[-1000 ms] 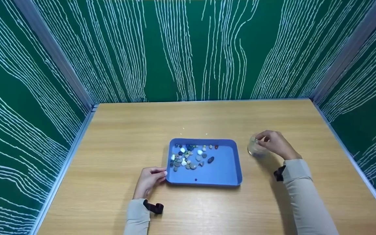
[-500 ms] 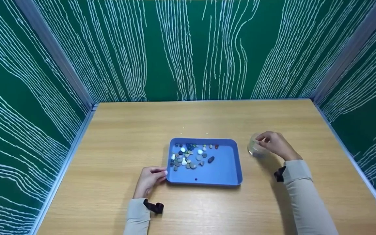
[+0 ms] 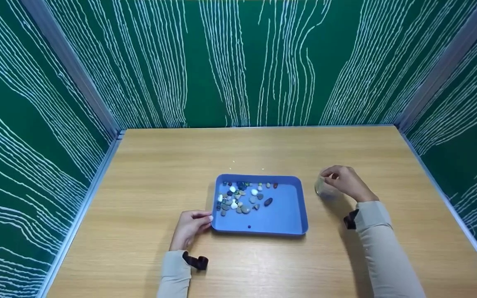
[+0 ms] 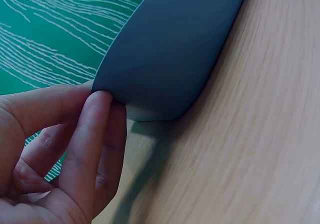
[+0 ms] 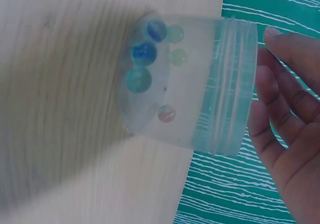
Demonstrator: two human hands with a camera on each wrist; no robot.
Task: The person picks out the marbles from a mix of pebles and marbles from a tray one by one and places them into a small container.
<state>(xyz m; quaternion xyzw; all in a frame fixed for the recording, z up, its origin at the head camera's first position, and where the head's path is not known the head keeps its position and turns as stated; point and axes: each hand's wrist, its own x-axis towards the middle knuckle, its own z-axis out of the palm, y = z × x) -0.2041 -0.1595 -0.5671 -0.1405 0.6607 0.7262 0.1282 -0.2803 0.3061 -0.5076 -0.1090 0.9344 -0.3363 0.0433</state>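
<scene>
Tray [image 4: 170,44] cropped in left-wrist view; specks [image 3: 263,169] unidentifiable

The head view is evenly and fairly brightly lit, the light falling from above and leaving pale glare on the near part of the tabletop [image 3: 259,265]. The green walls [image 3: 201,99] look darker, especially at far right. A long, soft shadow lies just left of the right sleeve [image 3: 385,252]; the small stones [image 3: 245,210] lack fine detail. In the dimmer left wrist view, the blue tray [image 4: 165,49] turns its outer side into deep shade (its thin cast shadow stays distinct). The right wrist view is hazy, low in contrast, the clear jar [image 5: 187,87] milky, a broad shadow dulling the lower left.
</scene>
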